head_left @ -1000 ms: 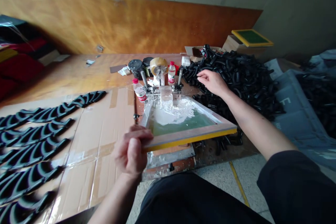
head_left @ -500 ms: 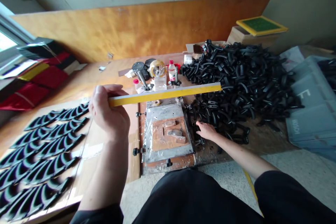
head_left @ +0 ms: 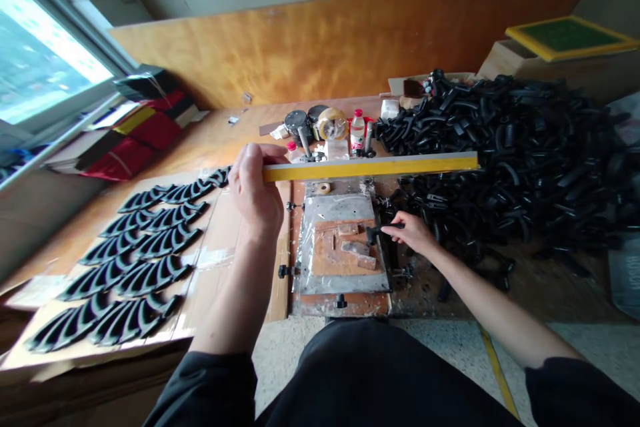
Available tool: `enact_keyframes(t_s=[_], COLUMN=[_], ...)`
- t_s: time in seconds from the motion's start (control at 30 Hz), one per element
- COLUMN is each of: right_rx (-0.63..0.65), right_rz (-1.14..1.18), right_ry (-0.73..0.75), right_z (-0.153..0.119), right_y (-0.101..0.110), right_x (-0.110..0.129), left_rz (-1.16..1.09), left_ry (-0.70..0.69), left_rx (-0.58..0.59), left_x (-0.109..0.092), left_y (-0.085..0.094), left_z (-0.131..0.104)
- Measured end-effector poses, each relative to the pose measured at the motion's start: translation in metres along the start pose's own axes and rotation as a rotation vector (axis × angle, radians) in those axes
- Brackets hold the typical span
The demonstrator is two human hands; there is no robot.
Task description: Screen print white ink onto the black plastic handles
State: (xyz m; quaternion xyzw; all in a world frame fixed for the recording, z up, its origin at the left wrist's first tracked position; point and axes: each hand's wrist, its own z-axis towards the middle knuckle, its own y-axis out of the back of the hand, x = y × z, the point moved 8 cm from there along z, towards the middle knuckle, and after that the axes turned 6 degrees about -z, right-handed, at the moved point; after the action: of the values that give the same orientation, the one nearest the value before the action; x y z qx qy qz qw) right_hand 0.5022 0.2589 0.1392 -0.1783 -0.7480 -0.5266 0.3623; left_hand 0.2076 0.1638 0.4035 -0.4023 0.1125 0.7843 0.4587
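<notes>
My left hand is closed round the left end of a long yellow bar with a grey top face. The bar is held level above the back of a work jig; whether it is the edge of a wider frame I cannot tell. My right hand pinches a small black plastic part by one end. That part is over the right side of a brown board, where small wooden blocks lie. Under the board is a grey plate with black knobs around it.
Curved black parts lie in rows on cardboard at left. A large heap of black parts covers the right. Behind the jig stand a tape roll, a red-capped bottle and dark tins. A yellow-framed green screen rests back right.
My right hand has come from the edge of the heap to the board, now with a black part in its fingers. The left hand still holds the bar. The camera view has swung left.
</notes>
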Motion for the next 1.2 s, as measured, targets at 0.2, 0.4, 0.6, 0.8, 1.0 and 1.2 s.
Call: enact_keyframes(t_s=[0.2,0.4,0.6,0.8,1.0,1.2], right_rx=[-0.163,-0.186,0.087,-0.398,-0.377,0.017], right_rz=[-0.449,-0.516,-0.438,-0.374,-0.435,-0.689], right_ry=[0.230,0.558,0.833,0.355,0.527,0.499], right_z=[0.000,-0.008,-0.028,0.003,0.041,0.057], right_y=[-0.080,-0.102,-0.123,0.033,0.015,-0.072], right_x=[0.065,0.098,0.106,0.038,0.123,0.156], left_rz=[0.079,0.003,-0.132,0.058,0.102,0.207], left_ry=[0.043,0.119,0.402,0.917,1.118,1.077], left_rx=[0.072,0.126,0.222,0.177,0.178,0.309], left_x=[0.003,0.008,0.036,0.099,0.164,0.195], left_y=[0.001,0.001,0.014,0.077,0.106,0.112], left_z=[0.000,0.000,-0.026,-0.151,-0.247,-0.260])
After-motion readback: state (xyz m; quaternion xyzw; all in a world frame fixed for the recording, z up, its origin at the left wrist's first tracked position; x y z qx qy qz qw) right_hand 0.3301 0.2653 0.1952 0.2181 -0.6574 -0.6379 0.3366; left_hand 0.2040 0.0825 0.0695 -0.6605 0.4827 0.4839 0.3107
